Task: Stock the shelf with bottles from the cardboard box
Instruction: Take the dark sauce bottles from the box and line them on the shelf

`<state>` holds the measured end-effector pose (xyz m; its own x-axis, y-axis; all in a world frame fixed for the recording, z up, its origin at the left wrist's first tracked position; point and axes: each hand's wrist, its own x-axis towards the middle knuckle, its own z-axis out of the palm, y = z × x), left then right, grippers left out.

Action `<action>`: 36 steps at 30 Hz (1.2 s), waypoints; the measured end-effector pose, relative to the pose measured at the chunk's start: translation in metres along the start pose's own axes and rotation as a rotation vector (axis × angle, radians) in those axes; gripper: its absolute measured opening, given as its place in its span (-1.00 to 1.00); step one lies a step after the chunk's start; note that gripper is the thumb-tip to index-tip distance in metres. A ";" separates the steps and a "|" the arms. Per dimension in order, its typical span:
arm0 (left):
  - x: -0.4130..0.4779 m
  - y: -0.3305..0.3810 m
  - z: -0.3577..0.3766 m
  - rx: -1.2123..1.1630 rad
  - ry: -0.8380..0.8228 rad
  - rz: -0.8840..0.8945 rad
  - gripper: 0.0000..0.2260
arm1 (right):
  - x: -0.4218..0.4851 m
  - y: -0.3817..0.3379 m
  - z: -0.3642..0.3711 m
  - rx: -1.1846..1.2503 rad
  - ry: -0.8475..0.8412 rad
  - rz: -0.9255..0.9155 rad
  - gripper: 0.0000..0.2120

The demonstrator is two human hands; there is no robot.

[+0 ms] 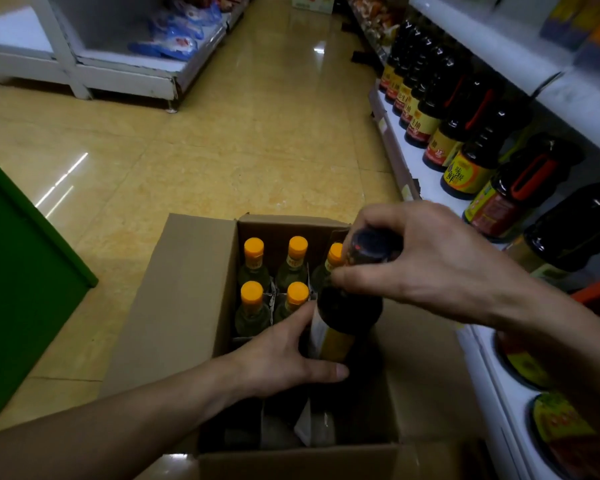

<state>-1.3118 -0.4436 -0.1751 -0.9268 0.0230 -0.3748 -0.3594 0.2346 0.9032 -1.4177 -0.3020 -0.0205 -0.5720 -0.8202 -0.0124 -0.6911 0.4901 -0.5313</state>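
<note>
The single head view looks steeply down, close over the cardboard box [174, 306], along the aisle floor [257, 133].

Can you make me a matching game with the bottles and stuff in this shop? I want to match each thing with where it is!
Things:
1. dark glass bottle with a yellow label
2. clear bottles with orange caps
3. blue plastic packets
4. dark bottles with red handles

Places:
A. on the white shelf across the aisle
B. standing in the brown cardboard box
C. held by the left hand and right hand
D. lined up on the white shelf at the right

Pairs: 1-C, 2-B, 3-A, 4-D
</note>
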 end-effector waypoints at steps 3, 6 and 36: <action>-0.005 0.007 0.002 -0.065 0.073 0.031 -0.31 | 0.002 -0.011 -0.009 0.256 0.108 -0.040 -0.67; -0.013 0.013 0.002 -0.165 0.162 0.072 -0.34 | 0.008 -0.017 -0.009 0.402 0.204 -0.078 -0.69; -0.037 0.051 -0.037 -0.512 -0.081 0.215 -0.31 | 0.019 0.006 0.044 1.019 -0.042 -0.084 -0.37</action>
<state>-1.2995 -0.4684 -0.1073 -0.9810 0.0977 -0.1678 -0.1892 -0.2850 0.9397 -1.4135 -0.3272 -0.0614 -0.5096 -0.8595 0.0388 -0.0131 -0.0373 -0.9992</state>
